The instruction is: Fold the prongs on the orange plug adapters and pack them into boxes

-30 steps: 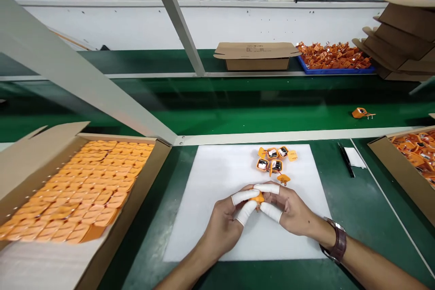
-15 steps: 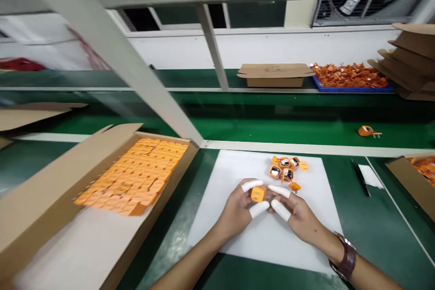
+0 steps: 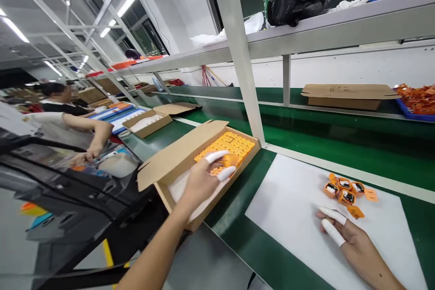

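Observation:
My left hand (image 3: 204,180), with white finger cots on thumb and forefinger, grips a small orange plastic case (image 3: 231,160). It hovers over an open cardboard box (image 3: 222,195), where rows of similar orange cases (image 3: 234,141) are packed. My right hand (image 3: 351,240), also in white finger cots, rests low over a white sheet (image 3: 288,217). Its thumb and forefinger are a little apart, and nothing shows between them. Beyond it on the sheet lie several open orange cases (image 3: 347,197) with black and white parts inside. Some of their lids are flipped outward.
An upright post (image 3: 249,99) rises behind the cardboard box. On the back ledge are a closed carton (image 3: 346,95) and a blue tray (image 3: 404,108) of orange parts. Another open box (image 3: 149,126) stands farther left, near a co-worker (image 3: 81,122) with busy hands.
My left hand has carried the orange case left from the white sheet to over the cardboard box. The view has swung left. My right hand stays above the sheet, apart from the case.

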Motion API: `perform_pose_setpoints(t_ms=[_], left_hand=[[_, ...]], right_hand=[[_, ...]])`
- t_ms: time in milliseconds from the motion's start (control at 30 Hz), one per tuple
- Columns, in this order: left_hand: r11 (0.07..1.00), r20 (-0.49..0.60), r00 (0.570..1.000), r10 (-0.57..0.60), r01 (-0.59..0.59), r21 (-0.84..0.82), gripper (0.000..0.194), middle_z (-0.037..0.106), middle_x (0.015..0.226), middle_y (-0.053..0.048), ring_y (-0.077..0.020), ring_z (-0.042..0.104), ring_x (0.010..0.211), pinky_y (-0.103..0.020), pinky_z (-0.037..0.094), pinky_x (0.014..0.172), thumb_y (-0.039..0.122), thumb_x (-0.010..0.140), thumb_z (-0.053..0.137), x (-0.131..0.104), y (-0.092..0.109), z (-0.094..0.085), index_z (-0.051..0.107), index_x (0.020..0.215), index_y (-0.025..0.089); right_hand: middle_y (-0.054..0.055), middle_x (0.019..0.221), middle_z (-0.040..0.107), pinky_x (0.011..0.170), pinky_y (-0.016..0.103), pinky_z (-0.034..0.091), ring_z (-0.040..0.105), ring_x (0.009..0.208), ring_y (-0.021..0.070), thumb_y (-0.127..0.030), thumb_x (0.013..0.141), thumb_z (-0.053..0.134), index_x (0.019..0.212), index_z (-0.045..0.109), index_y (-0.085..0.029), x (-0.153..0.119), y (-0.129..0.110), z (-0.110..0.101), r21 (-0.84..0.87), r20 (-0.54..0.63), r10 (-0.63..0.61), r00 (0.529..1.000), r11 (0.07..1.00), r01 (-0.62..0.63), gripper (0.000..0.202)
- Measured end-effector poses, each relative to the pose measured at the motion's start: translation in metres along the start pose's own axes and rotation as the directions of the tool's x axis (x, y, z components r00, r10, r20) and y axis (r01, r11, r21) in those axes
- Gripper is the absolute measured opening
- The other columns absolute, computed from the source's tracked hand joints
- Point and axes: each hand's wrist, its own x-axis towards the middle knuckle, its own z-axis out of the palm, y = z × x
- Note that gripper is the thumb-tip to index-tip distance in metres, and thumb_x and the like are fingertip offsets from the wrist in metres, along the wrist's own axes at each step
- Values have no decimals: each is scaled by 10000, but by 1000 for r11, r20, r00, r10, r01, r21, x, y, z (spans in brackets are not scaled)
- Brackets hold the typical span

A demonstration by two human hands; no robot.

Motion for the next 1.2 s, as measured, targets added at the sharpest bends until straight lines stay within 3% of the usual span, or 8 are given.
perform_pose_setpoints(t_ms=[100,233,633,833,933,1000,1067,1200], left_hand=[[946,85,995,46,-71,317,452,731,1123,-117,-258,729,919,-441,599,868,373,814,700,3,-44,-30,633,1213,171],[846,270,940,210,-313,432,364,699,1184,-115,-295,640,1157,-494,515,1018,113,767,580,-4,-82,-26,674,1112,180],[728,359,892,276,-437,528,526,546,1371,-216,-426,400,1395,-645,382,1105,-53,556,477,-1,-110,-2,653,1021,117],[766,197,895,400,-445,465,461,562,1398,-155,-335,485,1364,-543,460,1090,23,770,510,-5,-52,-12,599,1198,172],[860,9,900,437,-420,290,297,656,1275,-62,-265,642,1176,-452,519,1039,196,882,604,-10,-8,10,630,1172,257],[879,67,885,461,-465,105,226,703,1172,-32,-230,688,1074,-382,550,978,201,900,603,-16,17,41,657,1106,275],[839,229,807,544,-535,-105,253,727,1111,-31,-207,706,1021,-320,564,917,142,908,552,-23,36,78,652,1103,268],[691,463,521,717,-616,-379,231,730,981,-69,-193,708,859,-270,560,766,91,909,470,-42,66,148,634,1006,221]], right_hand=[[117,1316,677,1064,385,508,671,1180,268,-493,897,615,1276,642,-244,1,-1,6,-3,-19,-3,1000,1000,3,454],[137,1379,626,1080,397,485,608,1267,289,-483,883,624,1266,657,-219,0,-2,8,-5,-20,-56,998,998,56,466],[95,1368,631,1029,304,524,664,1189,262,-385,873,603,1261,688,-235,-12,4,14,-88,-114,-82,990,993,72,425],[107,1356,630,1047,324,521,620,1242,255,-212,879,598,1291,657,-236,-6,-13,7,-282,52,-261,964,922,265,417],[100,1309,643,1005,313,545,656,1149,208,-141,926,519,1307,617,-268,-9,-37,10,-315,145,-332,932,877,362,414],[90,1192,684,909,296,577,687,1024,186,-135,956,483,1271,623,-274,-13,-53,11,-296,158,-393,906,856,423,371],[73,1057,707,815,281,583,694,907,175,-148,967,510,1223,635,-265,-16,-68,9,-299,130,-467,875,822,484,308],[82,1029,703,850,334,565,679,931,203,-133,946,555,1180,635,-235,-14,-87,-20,-478,90,-603,793,672,565,268]])
